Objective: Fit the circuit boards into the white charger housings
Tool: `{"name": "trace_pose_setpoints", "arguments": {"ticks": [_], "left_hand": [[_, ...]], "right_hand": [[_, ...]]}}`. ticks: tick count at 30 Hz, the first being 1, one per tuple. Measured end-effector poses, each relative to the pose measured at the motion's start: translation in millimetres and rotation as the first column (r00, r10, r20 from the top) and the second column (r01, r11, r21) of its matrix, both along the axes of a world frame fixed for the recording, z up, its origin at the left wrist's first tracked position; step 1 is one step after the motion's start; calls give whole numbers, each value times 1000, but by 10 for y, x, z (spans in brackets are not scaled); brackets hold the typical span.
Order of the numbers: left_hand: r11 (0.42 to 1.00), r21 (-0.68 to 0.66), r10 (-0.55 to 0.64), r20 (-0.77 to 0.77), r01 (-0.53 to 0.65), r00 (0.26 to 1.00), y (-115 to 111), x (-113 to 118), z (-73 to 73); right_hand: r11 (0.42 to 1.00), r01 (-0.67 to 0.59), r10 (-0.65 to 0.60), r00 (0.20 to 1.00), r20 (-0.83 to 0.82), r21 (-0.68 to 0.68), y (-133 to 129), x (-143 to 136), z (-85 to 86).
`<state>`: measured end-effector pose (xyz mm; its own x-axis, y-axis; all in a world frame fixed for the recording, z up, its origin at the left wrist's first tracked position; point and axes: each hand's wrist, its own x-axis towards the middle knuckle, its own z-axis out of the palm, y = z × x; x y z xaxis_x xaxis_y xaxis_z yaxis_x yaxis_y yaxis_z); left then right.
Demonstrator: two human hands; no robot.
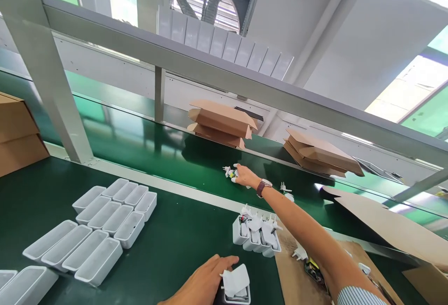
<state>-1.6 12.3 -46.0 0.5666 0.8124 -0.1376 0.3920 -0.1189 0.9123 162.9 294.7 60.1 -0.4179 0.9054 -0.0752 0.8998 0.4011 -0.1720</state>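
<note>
My right hand [245, 176] reaches out over the green conveyor belt, white covers on its fingertips. It pinches a small charger circuit board [229, 172] with a white plug end and a yellow part. Low in the picture, my left hand [210, 277] lies beside a white charger case [237, 299], its visible fingers stretched out and some fingers hidden. A white plug piece [236, 280] sits on top of that case. Between my hands stands a group of white cases [257, 248] filled with plug pieces and parts. Another plug piece [287, 193] lies on the belt beyond my right forearm.
Several hollow white cases [101, 235] stand in rows on the green table [168, 249]. A pale rail [168, 188] separates table and belt. Flattened cardboard boxes [224, 121] lie beyond it. A cardboard sheet [297, 281] with loose parts lies under my right arm. A metal post [58, 76] rises at left.
</note>
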Motion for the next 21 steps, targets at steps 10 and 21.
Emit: {"name": "trace_pose_setpoints", "arguments": {"ticks": [10, 21], "left_hand": [[980, 54, 189, 76, -194, 979, -206, 36, -109], [971, 142, 190, 37, -193, 981, -213, 5, -87]], "right_hand": [[941, 330, -336, 935, 114, 71, -328, 1665, 406], [944, 322, -330, 932, 153, 76, -567, 1654, -26]]}}
